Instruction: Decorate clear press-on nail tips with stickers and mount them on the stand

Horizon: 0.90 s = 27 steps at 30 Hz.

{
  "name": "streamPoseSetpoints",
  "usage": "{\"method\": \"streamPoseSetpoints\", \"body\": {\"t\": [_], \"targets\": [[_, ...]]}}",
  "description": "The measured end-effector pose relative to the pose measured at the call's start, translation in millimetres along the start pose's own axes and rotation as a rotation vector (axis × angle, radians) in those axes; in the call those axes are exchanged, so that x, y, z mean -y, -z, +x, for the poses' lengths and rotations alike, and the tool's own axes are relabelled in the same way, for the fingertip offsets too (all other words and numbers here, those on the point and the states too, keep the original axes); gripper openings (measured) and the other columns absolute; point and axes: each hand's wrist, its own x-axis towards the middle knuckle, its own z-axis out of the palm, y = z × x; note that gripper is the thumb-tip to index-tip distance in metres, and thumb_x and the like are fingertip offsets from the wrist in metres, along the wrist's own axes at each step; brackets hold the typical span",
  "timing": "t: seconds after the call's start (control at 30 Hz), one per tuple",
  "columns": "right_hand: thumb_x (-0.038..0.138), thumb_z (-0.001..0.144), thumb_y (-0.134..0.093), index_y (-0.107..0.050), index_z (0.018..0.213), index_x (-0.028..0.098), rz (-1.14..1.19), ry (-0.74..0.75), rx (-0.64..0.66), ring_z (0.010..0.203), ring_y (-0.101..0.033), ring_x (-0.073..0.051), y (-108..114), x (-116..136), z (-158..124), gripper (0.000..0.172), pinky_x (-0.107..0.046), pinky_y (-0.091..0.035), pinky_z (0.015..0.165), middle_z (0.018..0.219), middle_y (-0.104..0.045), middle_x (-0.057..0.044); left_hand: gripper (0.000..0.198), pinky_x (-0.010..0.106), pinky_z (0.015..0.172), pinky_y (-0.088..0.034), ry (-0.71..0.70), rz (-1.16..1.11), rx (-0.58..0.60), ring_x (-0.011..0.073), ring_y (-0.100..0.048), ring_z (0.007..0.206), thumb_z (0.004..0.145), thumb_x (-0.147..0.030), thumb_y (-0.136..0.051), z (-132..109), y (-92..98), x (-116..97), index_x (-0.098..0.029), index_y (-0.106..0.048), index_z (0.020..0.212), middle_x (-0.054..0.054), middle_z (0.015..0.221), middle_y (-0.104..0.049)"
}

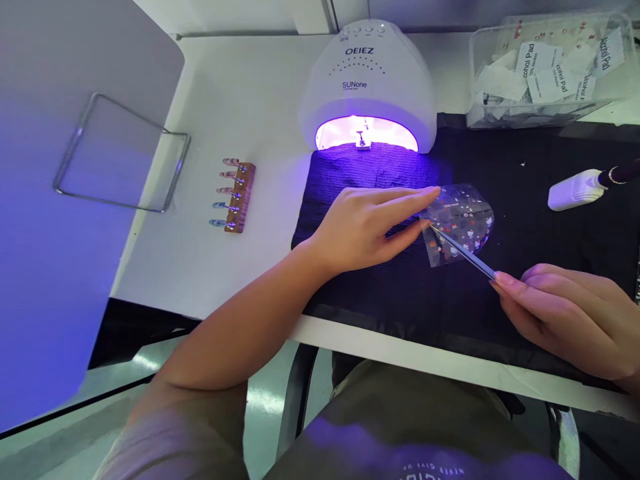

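Note:
My left hand (373,227) pinches the left edge of a clear nail sticker sheet (467,223) printed with small red and white figures. A pair of metal tweezers (467,255) is held in my right hand (570,313), its tips touching the sheet close to my left fingertips. Whether a sticker is between the tips is too small to tell. Behind my hands stands a white nail lamp (367,73), lit violet inside. At its opening sits a small stand (363,143) with something on it.
To the left, a wooden holder (241,198) bears several decorated false nails. A white bottle (575,190) lies on the black mat (525,267) at right. At the back right is a clear bin (535,113) of alcohol pads. A wire frame (113,200) overhangs the table's left edge.

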Motion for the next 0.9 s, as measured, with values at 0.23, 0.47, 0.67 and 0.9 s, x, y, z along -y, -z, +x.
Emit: {"method": "streamPoseSetpoints", "body": {"t": [0.23, 0.47, 0.67, 0.9], "targets": [[0.003, 0.107, -0.071, -0.067, 0.138, 0.017, -0.040, 0.082, 0.037, 0.062, -0.059, -0.015, 3, 2, 5, 0.035, -0.033, -0.055, 0.053, 0.080, -0.059, 0.006, 0.025, 0.026, 0.089, -0.074, -0.007, -0.065, -0.006, 0.0190, -0.091, 0.117, 0.114, -0.026, -0.071, 1, -0.3, 3, -0.024, -0.083, 0.137, 0.003, 0.137, -0.089], [0.005, 0.108, -0.071, -0.065, 0.139, 0.020, -0.039, 0.042, 0.054, 0.063, -0.064, -0.016, 8, 1, 10, 0.035, -0.033, -0.054, 0.051, 0.082, -0.065, 0.004, 0.023, 0.027, 0.087, -0.075, -0.001, -0.042, -0.017, 0.0194, -0.091, 0.116, 0.114, -0.025, -0.072, 1, -1.0, 2, -0.024, -0.083, 0.134, 0.002, 0.138, -0.089], [0.001, 0.103, -0.077, -0.065, 0.142, 0.017, -0.048, 0.049, 0.035, 0.066, -0.065, -0.016, 8, 4, 13, 0.044, -0.033, -0.061, 0.060, 0.086, -0.069, 0.003, 0.023, 0.026, 0.085, -0.075, -0.016, -0.037, -0.033, 0.0199, -0.091, 0.116, 0.113, -0.024, -0.074, 1, -1.5, 1, -0.022, -0.082, 0.135, 0.004, 0.138, -0.089], [0.001, 0.103, -0.076, -0.067, 0.135, 0.022, -0.053, 0.044, 0.039, 0.065, -0.064, -0.015, 9, 6, 11, 0.039, -0.033, -0.061, 0.060, 0.086, -0.067, 0.005, 0.025, 0.028, 0.083, -0.076, -0.025, -0.023, -0.013, 0.0198, -0.091, 0.115, 0.115, -0.027, -0.072, 0, -1.2, -1, -0.025, -0.080, 0.138, 0.003, 0.141, -0.088]]}}
